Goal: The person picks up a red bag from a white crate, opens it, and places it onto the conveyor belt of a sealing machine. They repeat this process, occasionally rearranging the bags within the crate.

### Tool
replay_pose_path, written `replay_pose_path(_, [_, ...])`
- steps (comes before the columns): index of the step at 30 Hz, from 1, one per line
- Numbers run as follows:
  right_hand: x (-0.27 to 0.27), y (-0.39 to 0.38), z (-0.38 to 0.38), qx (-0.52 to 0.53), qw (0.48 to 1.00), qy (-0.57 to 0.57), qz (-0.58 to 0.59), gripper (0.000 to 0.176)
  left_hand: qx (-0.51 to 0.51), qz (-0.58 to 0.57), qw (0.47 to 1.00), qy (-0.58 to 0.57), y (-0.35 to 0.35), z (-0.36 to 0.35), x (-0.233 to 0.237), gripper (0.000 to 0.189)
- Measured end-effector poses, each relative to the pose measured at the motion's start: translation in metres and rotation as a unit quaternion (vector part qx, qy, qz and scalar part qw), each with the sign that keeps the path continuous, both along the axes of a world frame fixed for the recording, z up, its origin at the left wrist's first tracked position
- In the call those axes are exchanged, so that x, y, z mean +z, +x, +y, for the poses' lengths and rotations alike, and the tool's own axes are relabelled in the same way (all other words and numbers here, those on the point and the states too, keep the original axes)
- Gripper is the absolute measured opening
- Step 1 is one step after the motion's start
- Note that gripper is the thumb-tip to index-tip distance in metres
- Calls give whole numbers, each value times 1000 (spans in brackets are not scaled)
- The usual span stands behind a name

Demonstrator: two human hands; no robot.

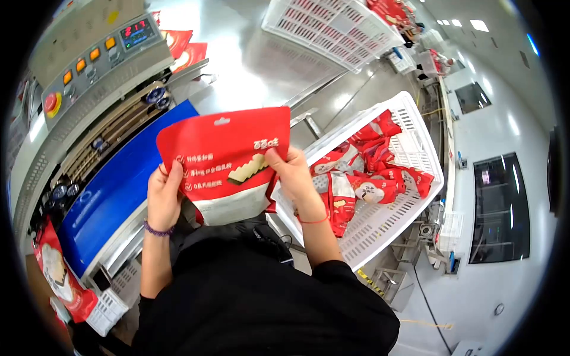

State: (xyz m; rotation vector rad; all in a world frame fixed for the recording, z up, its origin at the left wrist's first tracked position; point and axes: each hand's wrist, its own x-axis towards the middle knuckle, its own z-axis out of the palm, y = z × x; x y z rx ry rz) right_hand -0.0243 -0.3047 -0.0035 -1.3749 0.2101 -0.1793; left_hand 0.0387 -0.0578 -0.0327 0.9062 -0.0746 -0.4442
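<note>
A red and white snack pouch (225, 163) is held up in front of my body, its printed face toward me. My left hand (164, 193) grips its left edge, thumb on the front. On the opposite edge my right hand (294, 178) pinches the pouch, thumb also on the front; the fingers behind it are hidden. A hang hole shows near the pouch's top edge. Right of my right hand, a white plastic crate (380, 237) holds several similar red pouches (374, 187), lying in a loose heap.
At left stands a sealing machine with a control panel (95, 59) and a blue conveyor belt (113, 190). Another white crate (332, 29) rests on the steel table (237, 71). A red pouch (62, 273) is at the belt's lower end. Further pouches (184, 47) lie beyond the machine.
</note>
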Motion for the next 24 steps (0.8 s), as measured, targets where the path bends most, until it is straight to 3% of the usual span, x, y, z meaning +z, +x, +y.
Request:
replay_pose_path(2, [4, 6, -9, -8, 996, -74, 43, 19, 17, -22, 997, 66, 9, 0, 13, 20])
replay_pose_path(3, [3, 18, -4, -52, 995, -85, -3, 21, 29, -55, 988, 142, 19, -5, 15, 18])
replay_pose_path(4, [-13, 33, -14, -79, 969, -228, -55, 22, 91, -288, 899, 318, 37, -1, -3, 17])
replay_pose_path(5, [-15, 46, -17, -108, 934, -332, -77, 20, 195, -383, 811, 397, 48, -7, -4, 19])
replay_pose_path(7, [-17, 74, -13, -109, 960, -244, -83, 20, 135, -146, 886, 420, 66, -16, 4, 22])
replay_pose_path(10, [-27, 121, -36, -71, 991, -112, -31, 22, 147, -63, 963, 216, 93, -38, -21, 30])
replay_pose_path(14, [-26, 167, -47, -54, 985, -162, -17, 25, 124, 65, 985, 97, 114, -47, -26, 20])
replay_pose_path(19, [-32, 200, -37, -36, 967, -253, -4, 25, 171, 116, 972, 107, 138, -39, -34, 13])
replay_pose_path(24, [-42, 209, -8, 22, 981, -190, -32, 34, 211, 117, 963, 116, 133, -3, -37, 15])
